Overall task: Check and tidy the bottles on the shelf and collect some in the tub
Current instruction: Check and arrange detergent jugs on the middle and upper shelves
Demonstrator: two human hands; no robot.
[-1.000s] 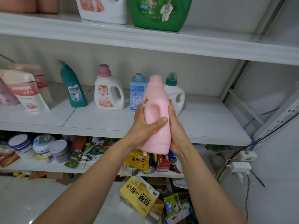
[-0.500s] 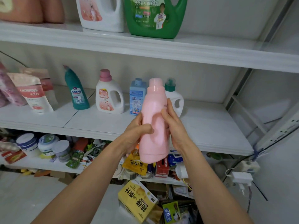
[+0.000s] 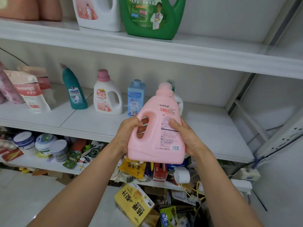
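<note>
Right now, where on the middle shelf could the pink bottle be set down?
Bare: the right end of the middle shelf, past the green-capped bottle, and the front strip before the teal bottle and blue bottle. Crowded: its left end with pouches; the lower shelf.

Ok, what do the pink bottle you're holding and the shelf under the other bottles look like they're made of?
Pink bottle: seemingly opaque moulded plastic, soft satin sheen; handle formed in one piece with the body, text printed straight on it.
Shelf: smooth white panels, faint gloss, a seam between them; laminated board or painted metal, cannot tell.
</note>
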